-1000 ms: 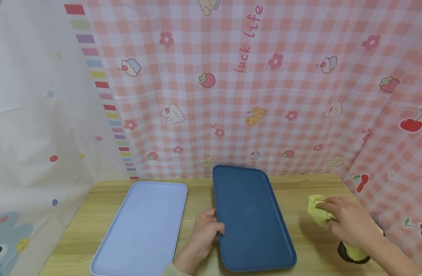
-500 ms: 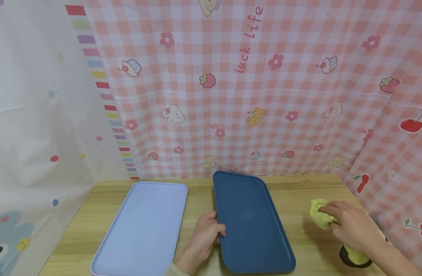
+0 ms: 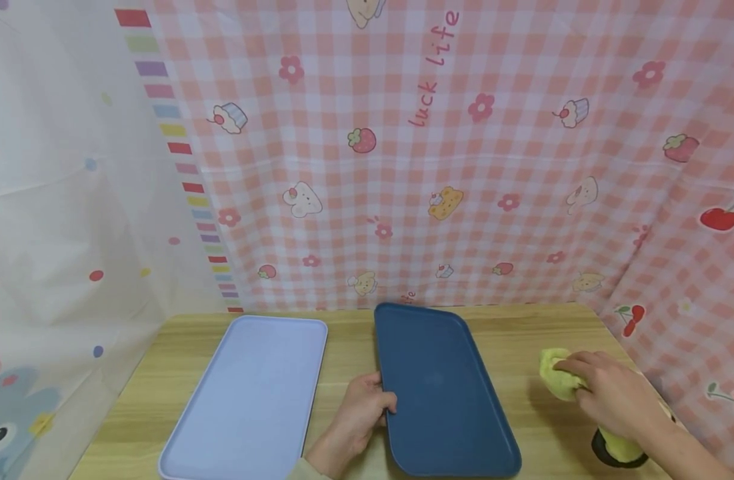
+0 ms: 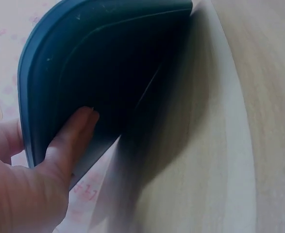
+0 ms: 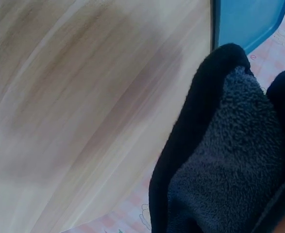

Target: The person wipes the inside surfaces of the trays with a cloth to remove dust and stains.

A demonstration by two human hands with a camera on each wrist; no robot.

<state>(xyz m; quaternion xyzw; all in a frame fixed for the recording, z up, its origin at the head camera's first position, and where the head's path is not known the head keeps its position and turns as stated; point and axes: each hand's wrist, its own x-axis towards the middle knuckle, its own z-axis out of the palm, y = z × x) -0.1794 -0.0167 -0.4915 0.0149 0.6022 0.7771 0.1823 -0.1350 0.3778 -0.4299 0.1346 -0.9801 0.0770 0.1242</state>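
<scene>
My left hand [image 3: 356,415] grips the left long rim of a dark blue rectangular tray [image 3: 441,393], with the thumb over the inner side. In the left wrist view the tray [image 4: 50,82] stands tilted, its gripped side raised above the wood and a shadow beneath. Off to the tray's right, my right hand [image 3: 619,393] pinches a bunched yellow-green cleaning cloth [image 3: 560,377] over the table. Part of this cloth, edged in black, hangs below the wrist. The right wrist view shows its fuzzy side and black border [image 5: 234,150] close up, looking dark; the fingers are mostly hidden there.
A pale lavender tray [image 3: 253,393] lies flat on the left of the wooden table [image 3: 343,333]. Behind the table hangs a pink checked curtain [image 3: 403,167], continuing along the right side. A white curtain [image 3: 61,220] covers the left side.
The blue tray's far end has come down and nearer, away from the curtain, while the left hand keeps its grip. My right hand with the cloth has sunk slightly.
</scene>
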